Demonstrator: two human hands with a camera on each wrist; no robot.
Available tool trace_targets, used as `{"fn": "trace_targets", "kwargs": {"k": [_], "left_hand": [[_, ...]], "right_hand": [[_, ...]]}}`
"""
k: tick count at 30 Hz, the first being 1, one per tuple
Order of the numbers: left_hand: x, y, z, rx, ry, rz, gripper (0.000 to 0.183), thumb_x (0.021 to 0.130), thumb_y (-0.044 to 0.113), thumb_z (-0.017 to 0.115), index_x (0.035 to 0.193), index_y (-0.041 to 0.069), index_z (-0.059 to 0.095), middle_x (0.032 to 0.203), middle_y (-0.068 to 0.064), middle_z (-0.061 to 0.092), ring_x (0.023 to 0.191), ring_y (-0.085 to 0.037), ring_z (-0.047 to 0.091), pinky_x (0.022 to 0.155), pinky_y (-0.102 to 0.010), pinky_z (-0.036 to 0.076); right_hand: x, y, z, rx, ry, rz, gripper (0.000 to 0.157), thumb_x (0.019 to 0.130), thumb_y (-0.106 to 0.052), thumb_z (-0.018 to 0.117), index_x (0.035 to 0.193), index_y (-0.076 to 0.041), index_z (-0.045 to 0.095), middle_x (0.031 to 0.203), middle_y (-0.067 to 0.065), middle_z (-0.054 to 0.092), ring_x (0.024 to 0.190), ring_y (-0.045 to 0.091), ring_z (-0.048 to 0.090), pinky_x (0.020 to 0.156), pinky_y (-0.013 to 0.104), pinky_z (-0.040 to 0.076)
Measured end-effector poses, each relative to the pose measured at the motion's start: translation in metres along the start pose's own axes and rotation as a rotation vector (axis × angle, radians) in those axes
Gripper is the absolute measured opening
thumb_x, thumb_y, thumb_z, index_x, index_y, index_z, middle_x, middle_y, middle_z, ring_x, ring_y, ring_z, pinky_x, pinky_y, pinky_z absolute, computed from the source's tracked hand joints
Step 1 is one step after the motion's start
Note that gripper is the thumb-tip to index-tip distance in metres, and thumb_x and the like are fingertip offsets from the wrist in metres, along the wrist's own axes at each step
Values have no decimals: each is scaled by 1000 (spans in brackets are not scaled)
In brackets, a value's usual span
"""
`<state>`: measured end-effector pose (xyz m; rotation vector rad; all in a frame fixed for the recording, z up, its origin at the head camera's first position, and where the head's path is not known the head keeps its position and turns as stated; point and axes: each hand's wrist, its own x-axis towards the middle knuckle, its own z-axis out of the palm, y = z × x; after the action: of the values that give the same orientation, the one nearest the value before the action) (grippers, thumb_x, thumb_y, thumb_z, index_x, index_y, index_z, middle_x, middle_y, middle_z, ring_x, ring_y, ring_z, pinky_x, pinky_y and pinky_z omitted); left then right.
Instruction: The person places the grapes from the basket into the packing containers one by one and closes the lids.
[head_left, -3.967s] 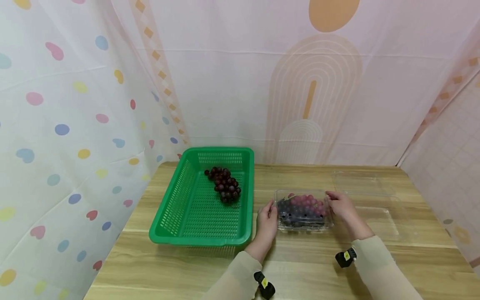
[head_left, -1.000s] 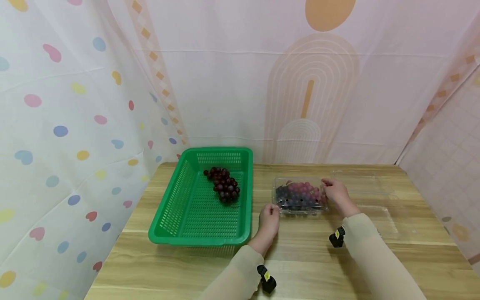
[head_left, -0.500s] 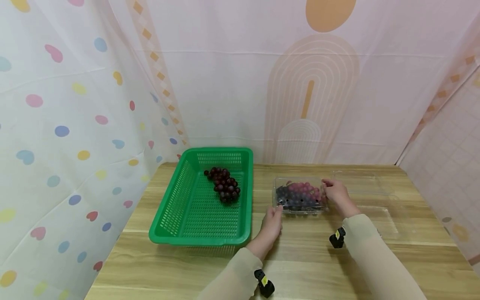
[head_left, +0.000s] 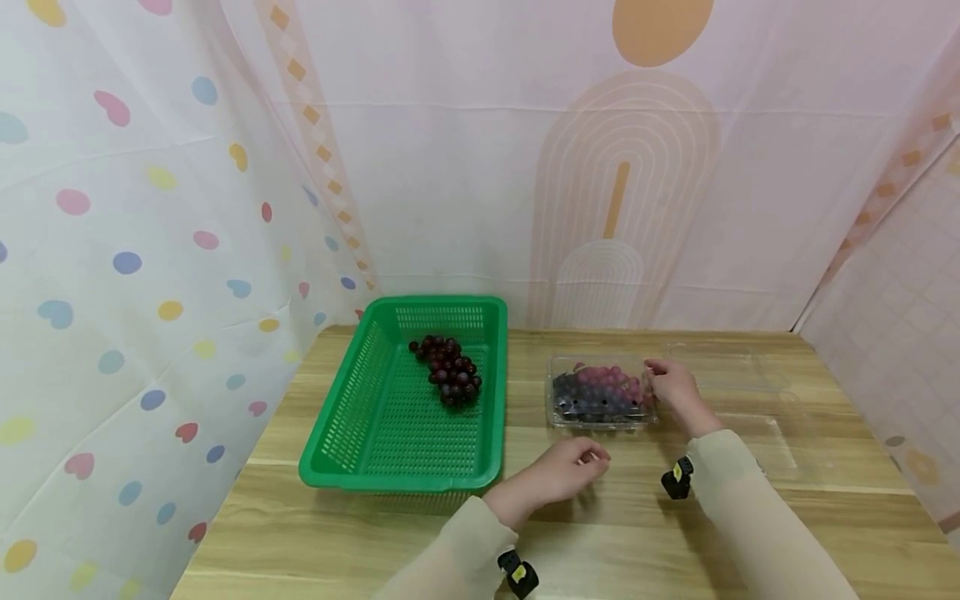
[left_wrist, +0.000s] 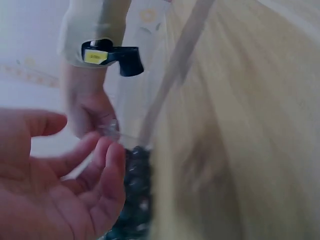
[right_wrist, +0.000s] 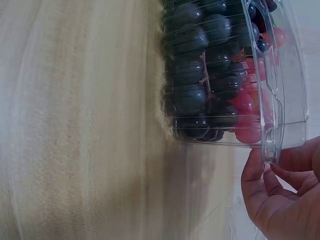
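Note:
A clear plastic clamshell box (head_left: 602, 412) stands on the table, its lid down over dark and pinkish-red grapes (head_left: 611, 383). My right hand (head_left: 673, 390) pinches the box's rim at its right end; the right wrist view shows thumb and fingers of that hand (right_wrist: 287, 195) on the clear edge. In front of the box, apart from it, my left hand (head_left: 562, 472) hovers over the table with loosely bent fingers. Nothing lies in that hand (left_wrist: 65, 185) in the left wrist view, where dark grapes (left_wrist: 137, 185) show behind it.
To the left stands a green perforated basket (head_left: 405, 482) with a bunch of dark red grapes (head_left: 452, 375) inside. An open clear plastic box (head_left: 776, 437) lies at the right, hard to make out against the wooden table (head_left: 637, 533). A curtain (head_left: 450, 167) hangs behind.
Since four seconds ago the box has shifted away from me, towards the back. My left hand has left its left side and moved right, in front of it. The right hand stays on the rim.

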<state>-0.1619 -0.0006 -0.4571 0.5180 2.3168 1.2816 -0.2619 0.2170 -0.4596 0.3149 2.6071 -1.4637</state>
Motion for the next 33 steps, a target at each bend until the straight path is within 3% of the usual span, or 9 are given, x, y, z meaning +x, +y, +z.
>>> {"fn": "trace_targets", "kwargs": {"k": [5, 8, 12, 18, 23, 29, 33], "left_hand": [[-9, 6, -18, 115, -94, 111, 29, 98, 29, 51, 119, 12, 61, 91, 6, 57, 79, -3, 52, 70, -21, 45], [-17, 8, -30, 147, -111, 157, 28, 99, 31, 50, 120, 16, 60, 93, 8, 58, 83, -2, 53, 72, -20, 46], [-32, 15, -52, 134, -91, 164, 26, 99, 34, 50, 121, 21, 58, 98, 8, 58, 89, -3, 55, 76, -22, 48], [-52, 18, -88, 158, 58, 229, 26, 98, 28, 52, 123, 21, 58, 104, 8, 61, 95, -6, 57, 81, -24, 49], [-67, 12, -118, 183, 224, 267, 30, 98, 22, 54, 127, 17, 56, 110, 3, 61, 100, -9, 56, 83, -28, 49], [-84, -10, -155, 203, 399, 255, 36, 98, 23, 54, 133, 17, 51, 122, -2, 57, 109, -18, 55, 89, -40, 48], [-95, -30, -180, 273, 495, 213, 43, 97, 21, 54, 139, 14, 46, 133, -9, 51, 118, -27, 50, 94, -50, 44]], "right_hand": [[-1, 0, -1, 18, -5, -26, 44, 96, -2, 39, 137, 13, 39, 120, 31, 51, 74, 15, 49, 60, 22, 41], [-1, -1, -4, 12, -38, -29, 47, 94, -2, 38, 139, 13, 35, 119, 33, 50, 67, 10, 48, 57, 22, 42], [-1, -3, -9, -58, -81, -31, 51, 92, -3, 37, 140, 12, 32, 123, 34, 47, 74, 14, 53, 61, 24, 46], [-6, -11, -17, -209, -85, -112, 49, 95, -9, 39, 138, 14, 33, 125, 36, 47, 96, 35, 55, 75, 37, 49], [-10, -19, -20, -302, -75, -210, 49, 98, -15, 41, 138, 13, 35, 126, 36, 46, 113, 46, 48, 91, 52, 43], [-17, -32, -15, -409, -4, -324, 47, 96, -16, 45, 136, 10, 41, 127, 34, 48, 116, 48, 46, 95, 58, 39], [-21, -38, -8, -471, 56, -377, 46, 95, -16, 48, 135, 6, 45, 128, 31, 50, 119, 47, 45, 98, 59, 36]]}}
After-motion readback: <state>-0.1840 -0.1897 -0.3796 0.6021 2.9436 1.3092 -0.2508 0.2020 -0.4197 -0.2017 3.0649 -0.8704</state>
